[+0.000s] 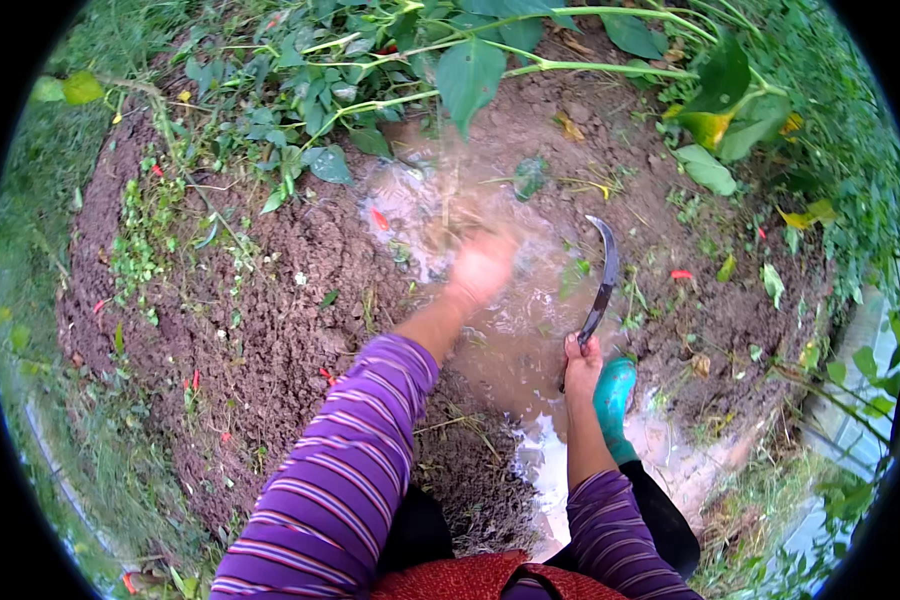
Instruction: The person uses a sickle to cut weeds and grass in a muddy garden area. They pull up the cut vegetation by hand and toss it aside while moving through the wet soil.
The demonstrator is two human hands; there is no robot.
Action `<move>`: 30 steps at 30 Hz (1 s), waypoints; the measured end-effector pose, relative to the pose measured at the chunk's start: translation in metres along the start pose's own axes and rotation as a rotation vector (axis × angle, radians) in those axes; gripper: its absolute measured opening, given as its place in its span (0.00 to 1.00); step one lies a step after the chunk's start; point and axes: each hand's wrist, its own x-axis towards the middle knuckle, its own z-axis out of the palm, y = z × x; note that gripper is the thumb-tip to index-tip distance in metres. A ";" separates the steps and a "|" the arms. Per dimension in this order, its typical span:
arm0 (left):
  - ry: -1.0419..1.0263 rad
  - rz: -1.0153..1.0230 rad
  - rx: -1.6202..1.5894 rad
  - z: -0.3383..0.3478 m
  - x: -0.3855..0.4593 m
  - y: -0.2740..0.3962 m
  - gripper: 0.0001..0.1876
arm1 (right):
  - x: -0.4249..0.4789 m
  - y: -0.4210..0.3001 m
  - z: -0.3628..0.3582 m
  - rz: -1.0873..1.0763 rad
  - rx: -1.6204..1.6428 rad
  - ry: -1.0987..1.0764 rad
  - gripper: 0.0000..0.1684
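Observation:
My right hand (583, 360) grips the handle end of a sickle (607, 262); its dark curved blade points up and away over the muddy ground. My left hand (483, 264) is blurred by motion above a puddle of brown water (521, 322). Blurred plant matter (450, 225) lies just beyond its fingers, and I cannot tell whether the hand holds it. A red chili pepper (379, 219) lies at the puddle's left edge, and a green leaf (529, 178) rests on the wet mud beyond.
Leafy pepper plant stems (592, 66) lean across the far side. Lumpy soil (285, 300) with weeds and scattered red peppers lies to the left. A teal rubber boot (615, 401) stands in the mud beside my right hand. Another red pepper (681, 274) lies right of the sickle.

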 end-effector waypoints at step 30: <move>-0.419 -1.056 -0.530 -0.392 -0.321 -0.164 0.14 | -0.164 -0.247 0.068 0.062 -0.760 -0.736 0.09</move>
